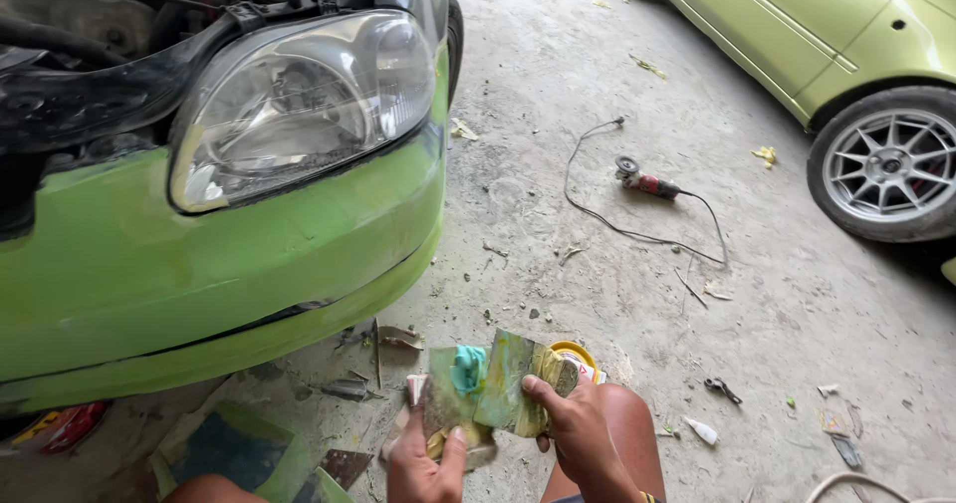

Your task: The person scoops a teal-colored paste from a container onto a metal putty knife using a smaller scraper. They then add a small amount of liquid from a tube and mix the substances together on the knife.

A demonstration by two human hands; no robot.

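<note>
Left hand (423,463) gripped a filler-smeared mixing board (448,408) and right hand (573,428) a spreader (513,393), low beside the green bumper (199,264); the putty (468,369) risked dropping onto the gritty floor (597,284).

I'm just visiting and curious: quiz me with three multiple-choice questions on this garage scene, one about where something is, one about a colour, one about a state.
1. Where does the angle grinder lie?
A. on the concrete floor between the two cars
B. on the car's bumper
C. in the person's left hand

2. What colour is the blob of putty on the flat board?
A. red
B. teal
C. black

3. How is the right hand placed?
A. open and empty
B. resting on the headlight
C. gripping a smeared scraper

Answers: 1 A, it lies on the floor with its cord trailing. 2 B, the blob is blue-green. 3 C, the fingers close around the scraper, while the left hand holds the board from below.
</note>
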